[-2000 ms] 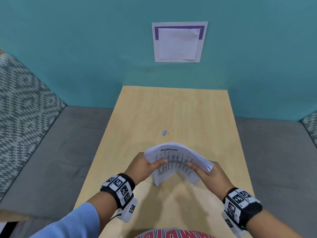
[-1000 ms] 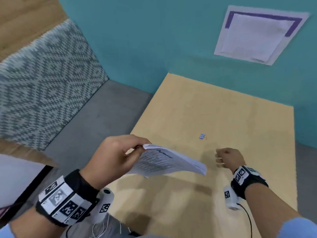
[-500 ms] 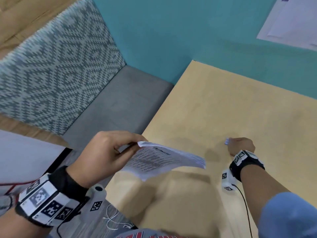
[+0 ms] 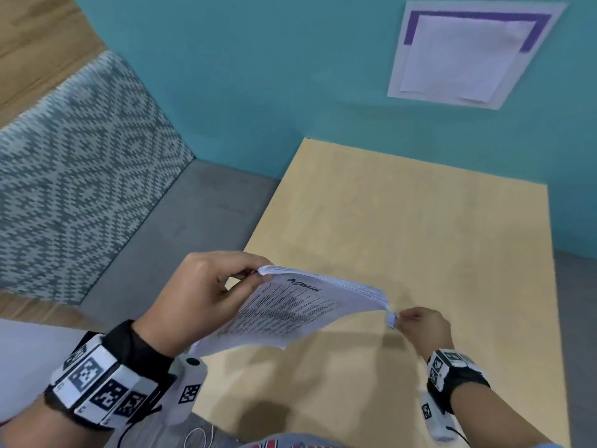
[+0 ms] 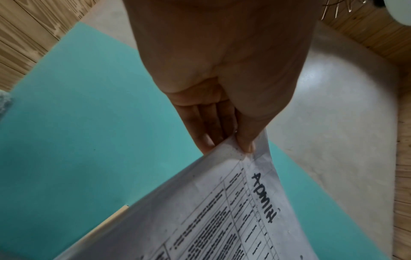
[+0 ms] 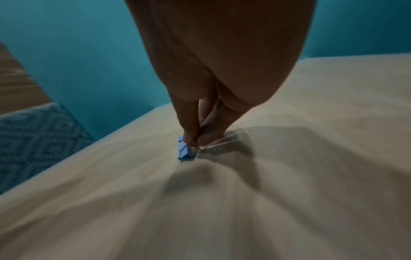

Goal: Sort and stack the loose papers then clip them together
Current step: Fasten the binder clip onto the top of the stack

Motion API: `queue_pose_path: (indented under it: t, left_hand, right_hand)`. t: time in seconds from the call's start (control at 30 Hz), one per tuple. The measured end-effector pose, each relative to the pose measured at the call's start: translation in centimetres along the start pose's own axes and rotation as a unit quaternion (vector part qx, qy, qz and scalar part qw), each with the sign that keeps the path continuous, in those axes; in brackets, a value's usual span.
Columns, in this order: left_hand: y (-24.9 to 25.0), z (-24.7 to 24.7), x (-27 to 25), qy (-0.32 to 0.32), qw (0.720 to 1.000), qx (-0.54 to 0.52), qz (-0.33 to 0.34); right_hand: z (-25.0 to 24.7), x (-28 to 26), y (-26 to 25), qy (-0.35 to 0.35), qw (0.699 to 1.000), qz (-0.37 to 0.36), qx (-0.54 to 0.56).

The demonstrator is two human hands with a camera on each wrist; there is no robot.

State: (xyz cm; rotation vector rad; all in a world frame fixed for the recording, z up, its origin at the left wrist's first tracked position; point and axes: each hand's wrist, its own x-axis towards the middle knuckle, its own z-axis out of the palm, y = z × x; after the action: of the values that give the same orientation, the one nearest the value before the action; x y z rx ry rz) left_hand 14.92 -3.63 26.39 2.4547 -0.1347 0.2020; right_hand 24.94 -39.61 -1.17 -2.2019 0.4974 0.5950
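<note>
Teal wall (image 4: 258,76) fills the upper part of the head view, with a white sheet bordered in purple (image 4: 465,56) fixed at upper right; a light wooden table (image 4: 420,221) runs from frame centre to the lower right, and a grey bench with a diamond-patterned cushion (image 4: 80,163) sits at left. Left hand (image 4: 200,299), centre-left, pinches one corner of the paper stack (image 4: 300,312), thumb on top and fingers underneath; the left wrist view confirms this, the thumb pressing beside handwritten "ADMIN" on the top sheet. Stack is held above the table's near-left part, sagging toward the lower edge of the frame. Right hand (image 4: 420,324), lower right of centre, pinches a small blue binder clip (image 4: 391,319) by its wire handles between thumb and fingertips. In the head view the clip sits just beside the stack's right corner; whether they touch cannot be told. Both wrists carry bands with black-and-white markers.
</note>
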Motion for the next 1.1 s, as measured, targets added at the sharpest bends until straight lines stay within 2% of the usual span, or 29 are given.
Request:
queue_pose_path:
  t: [0.2, 0.27, 0.33, 0.47, 0.67, 0.8, 0.93, 1.0, 1.1]
  left_hand:
    - [2.7, 1.3, -1.1, -0.005, 1.000, -0.003, 0.019]
    - [3.4, 1.7, -1.5, -0.011, 1.000, -0.012, 0.019]
    - [4.1, 2.0, -1.8, -0.018, 0.999, -0.024, 0.016]
    - [5.4, 2.6, -2.1, -0.024, 0.999, -0.034, 0.013]
    - [7.1, 3.5, -1.8, -0.034, 0.998, -0.047, 0.028]
    - [8.2, 4.1, -1.6, -0.044, 0.997, -0.057, 0.037]
    - [9.2, 5.2, -1.6, -0.054, 0.996, -0.062, 0.036]
    - [9.5, 5.7, -1.7, -0.058, 0.995, -0.066, 0.035]
    - [10.0, 6.3, -1.9, -0.064, 0.994, -0.077, 0.033]
  right_hand:
    - [-2.4, -4.7, 4.4, -0.025, 1.000, -0.007, -0.012]
    - [-3.0, -5.8, 5.6, -0.040, 0.999, -0.008, 0.029]
    - [-3.8, -7.4, 5.6, -0.049, 0.992, 0.003, 0.120]
    - [-6.4, -11.3, 3.6, -0.052, 0.956, -0.027, 0.286]
    - [-12.7, -16.9, -0.3, -0.007, 0.912, -0.129, 0.390]
    - [-16.1, -21.0, -2.7, 0.013, 0.891, -0.197, 0.408]
    - [-17.1, -24.3, -5.2, 0.008, 0.869, -0.263, 0.420]
    - [-16.9, -25.5, -6.7, -0.005, 0.868, -0.286, 0.406]
    - [-16.0, -26.3, -8.8, -0.024, 0.882, -0.314, 0.350]
